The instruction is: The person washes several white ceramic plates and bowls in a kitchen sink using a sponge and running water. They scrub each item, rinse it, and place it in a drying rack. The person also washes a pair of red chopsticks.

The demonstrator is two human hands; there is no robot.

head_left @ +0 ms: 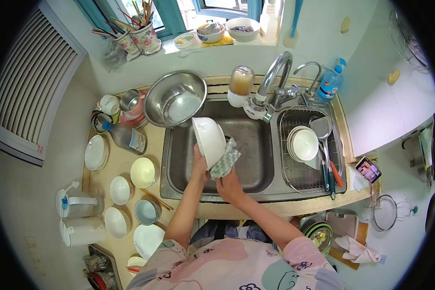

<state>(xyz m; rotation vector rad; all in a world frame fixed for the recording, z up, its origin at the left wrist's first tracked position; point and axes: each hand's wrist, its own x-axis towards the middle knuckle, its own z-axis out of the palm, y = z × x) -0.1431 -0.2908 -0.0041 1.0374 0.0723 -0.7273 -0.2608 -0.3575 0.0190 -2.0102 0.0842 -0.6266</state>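
Note:
Over the left basin of the steel sink (pixel 255 166), a large white bowl (pixel 211 143) is tilted on its side. My left hand (pixel 200 165) grips its near rim, with part of the fingers hidden behind the bowl. A green-and-white patterned dishcloth (pixel 225 161) is bunched in my right hand (pixel 230 185) and pressed against the bowl's outer wall near the base. The chrome faucet (pixel 275 78) with a filter attachment (pixel 254 108) rises behind the basin. No stream of water shows from it.
A steel basin (pixel 175 99) overlaps the sink's back left corner. Bowls (pixel 121 190), chopsticks (pixel 156 198) and a bottle (pixel 128 137) crowd the left counter. In the right basin, a wire rack (pixel 291 177) holds stacked bowls (pixel 304 145) and a spatula (pixel 320 127). A phone (pixel 368 170) stands at right.

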